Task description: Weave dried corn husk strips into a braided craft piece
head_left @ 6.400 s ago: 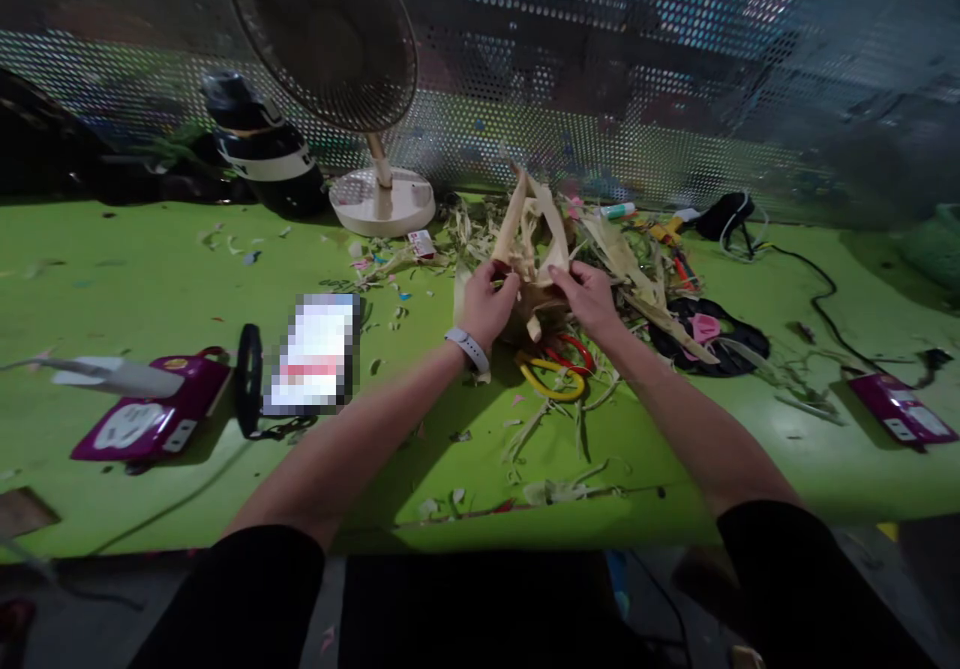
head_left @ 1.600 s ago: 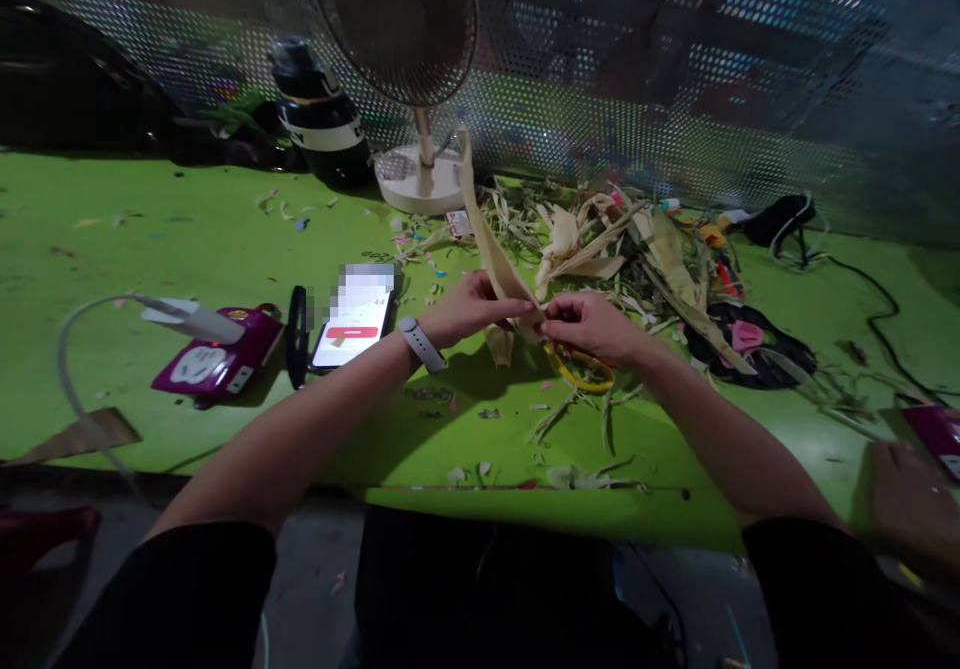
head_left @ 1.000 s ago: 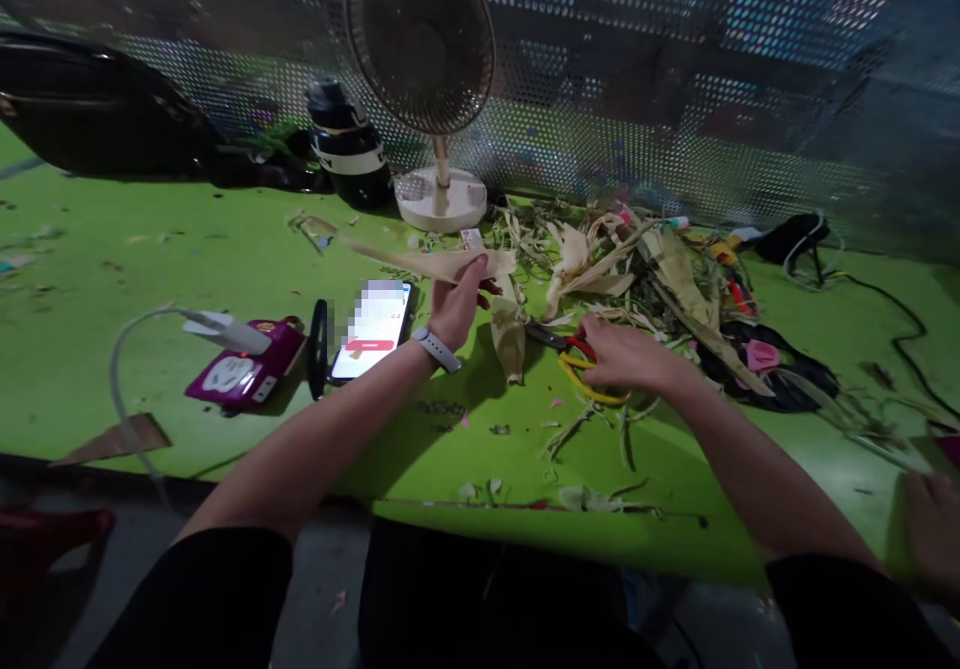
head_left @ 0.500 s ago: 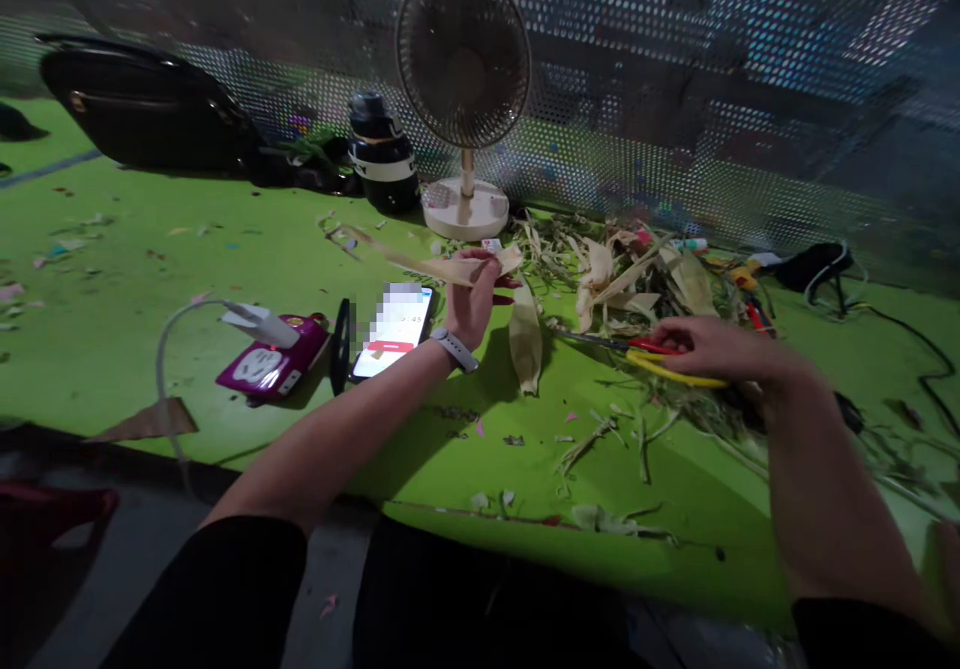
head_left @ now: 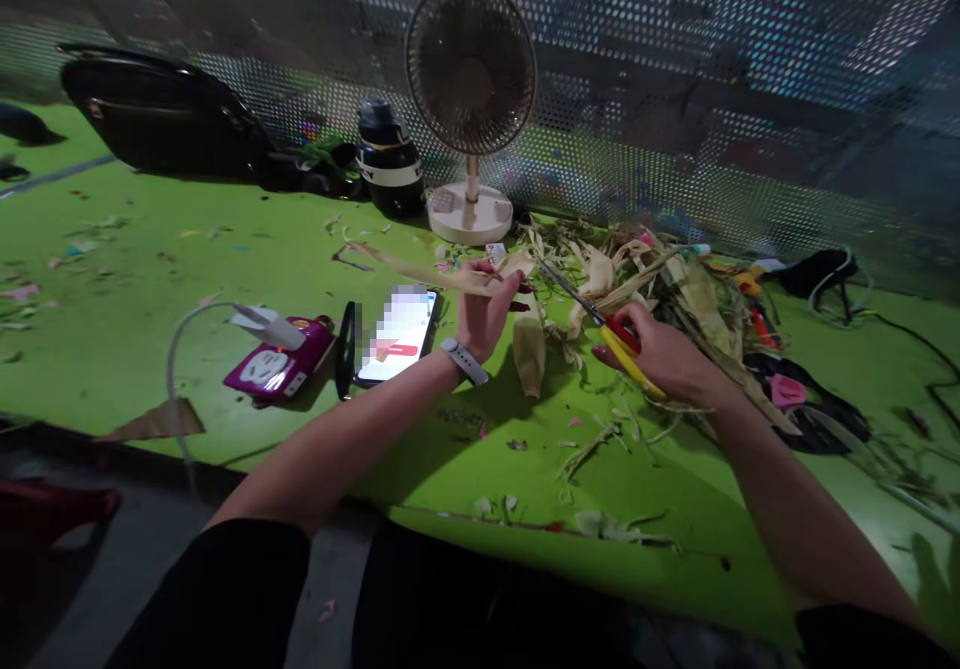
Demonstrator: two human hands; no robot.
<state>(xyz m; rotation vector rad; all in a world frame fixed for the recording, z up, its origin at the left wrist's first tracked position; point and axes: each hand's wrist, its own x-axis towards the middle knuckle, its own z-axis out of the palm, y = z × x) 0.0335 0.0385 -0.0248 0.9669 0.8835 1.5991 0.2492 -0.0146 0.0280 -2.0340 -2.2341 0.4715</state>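
My left hand point(head_left: 486, 311), with a watch on the wrist, pinches a long dry corn husk strip point(head_left: 420, 271) that stretches out to the left. Another pale husk point(head_left: 529, 354) hangs or lies just below its fingers. My right hand point(head_left: 651, 351) is closed around scissors point(head_left: 621, 344) with red and yellow handles. Their blades point up and left, toward the husk by my left hand. A pile of dry husks point(head_left: 694, 299) lies behind and beside my right hand.
A white fan point(head_left: 470, 211) and a dark bottle point(head_left: 390, 164) stand at the back, near a black bag point(head_left: 161, 114). A phone point(head_left: 397, 337) and a purple power socket point(head_left: 281, 359) with a cable lie left. Husk scraps litter the green table point(head_left: 465, 479).
My right hand has moved left with the scissors, whose blades now angle upward near my left hand. A pink item on a black object has come into view at right.
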